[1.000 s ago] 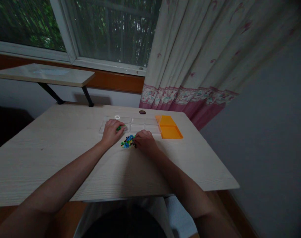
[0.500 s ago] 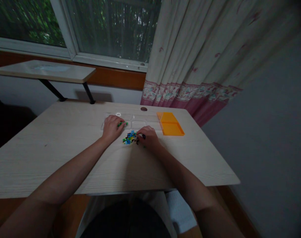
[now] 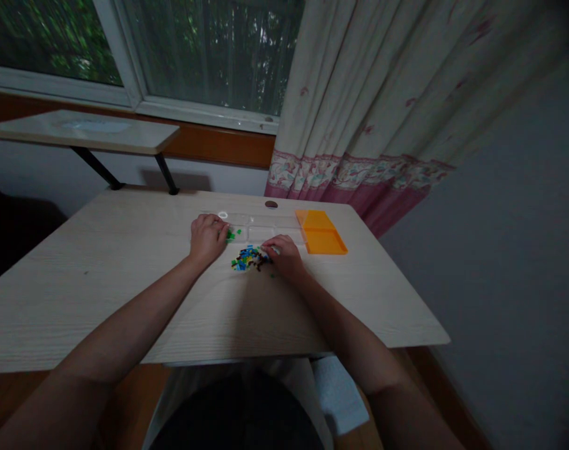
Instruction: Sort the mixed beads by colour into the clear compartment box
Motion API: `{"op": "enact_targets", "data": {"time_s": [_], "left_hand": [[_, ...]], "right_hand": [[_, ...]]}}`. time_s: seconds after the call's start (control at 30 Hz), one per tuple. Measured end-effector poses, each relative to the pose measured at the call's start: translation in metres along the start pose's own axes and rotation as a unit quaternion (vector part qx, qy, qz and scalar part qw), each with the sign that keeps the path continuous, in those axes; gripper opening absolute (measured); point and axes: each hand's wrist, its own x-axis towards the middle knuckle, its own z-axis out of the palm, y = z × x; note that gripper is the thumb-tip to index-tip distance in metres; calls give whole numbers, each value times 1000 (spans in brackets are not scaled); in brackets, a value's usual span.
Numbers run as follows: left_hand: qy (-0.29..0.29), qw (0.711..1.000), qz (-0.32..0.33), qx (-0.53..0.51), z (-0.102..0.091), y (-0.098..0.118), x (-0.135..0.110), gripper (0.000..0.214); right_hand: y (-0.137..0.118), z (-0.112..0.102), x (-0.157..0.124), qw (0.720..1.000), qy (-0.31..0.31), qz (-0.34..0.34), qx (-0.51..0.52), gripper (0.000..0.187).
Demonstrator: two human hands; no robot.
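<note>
A small heap of coloured bits, blue, green, black and yellow, lies on the pale wooden table. My right hand rests at the heap's right edge, fingers curled and pinched together at the pieces. My left hand sits on the left part of a clear compartment tray, fingers bent down next to several green bits in a compartment. What either hand holds is too small to make out.
An orange lid lies flat to the right of the clear tray. A dark round hole sits near the table's far edge. A small side shelf stands under the window at the back left; a curtain hangs at the right.
My left hand drew back a little to the left, baring the green bits in the tray. My right hand shifted slightly right along the heap's edge. The camera tilted a bit.
</note>
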Motion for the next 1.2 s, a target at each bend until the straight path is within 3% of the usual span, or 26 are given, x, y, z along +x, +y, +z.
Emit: {"op": "enact_targets", "data": {"time_s": [0.13, 0.27, 0.37, 0.57, 1.03, 1.2], "left_hand": [[5, 1000, 10, 1, -2, 2, 0, 32], [-41, 995, 82, -42, -6, 14, -2, 30], [-94, 981, 156, -71, -11, 32, -6, 29], [-137, 968, 195, -82, -17, 55, -10, 30], [-129, 965, 221, -59, -17, 47, -7, 32], [-115, 974, 186, -64, -15, 41, -6, 31]], "right_hand": [[-1, 1, 0, 999, 12, 20, 36, 13], [-7, 4, 0, 980, 19, 117, 162, 20], [-14, 5, -1, 946, -13, 186, 265, 28], [-22, 6, -2, 917, -81, 190, 342, 32], [-22, 1, -3, 947, -94, 118, 283, 33], [-16, 3, -2, 966, -51, 93, 238, 29]]}}
